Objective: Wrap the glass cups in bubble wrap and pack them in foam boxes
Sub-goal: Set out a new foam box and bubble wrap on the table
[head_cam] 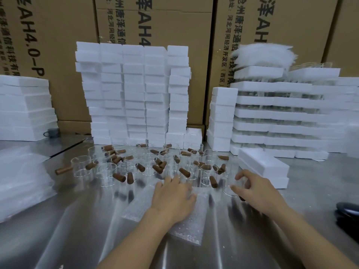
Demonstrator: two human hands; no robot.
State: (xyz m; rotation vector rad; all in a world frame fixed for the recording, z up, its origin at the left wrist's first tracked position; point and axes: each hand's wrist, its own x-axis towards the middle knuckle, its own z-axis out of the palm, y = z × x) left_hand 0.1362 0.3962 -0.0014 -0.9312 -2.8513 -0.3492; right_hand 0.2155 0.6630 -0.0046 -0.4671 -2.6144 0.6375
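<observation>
Below centre, the left hand (172,197) lay flat, fingers spread, pressing the bubble wrap sheet (185,229) beneath it. Just to its right, the right hand (258,193) curled thumb and fingers round a glass cup (231,191), near the foam box (266,166) at mid-right.

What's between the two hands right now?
Head view: one clear glass cup with a brown wooden handle, plus the clear bubble-wrap sheet's edge.

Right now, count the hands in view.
2: left hand flat on the bubble wrap; right hand gripping a cup just right of it. None seems hidden.
</observation>
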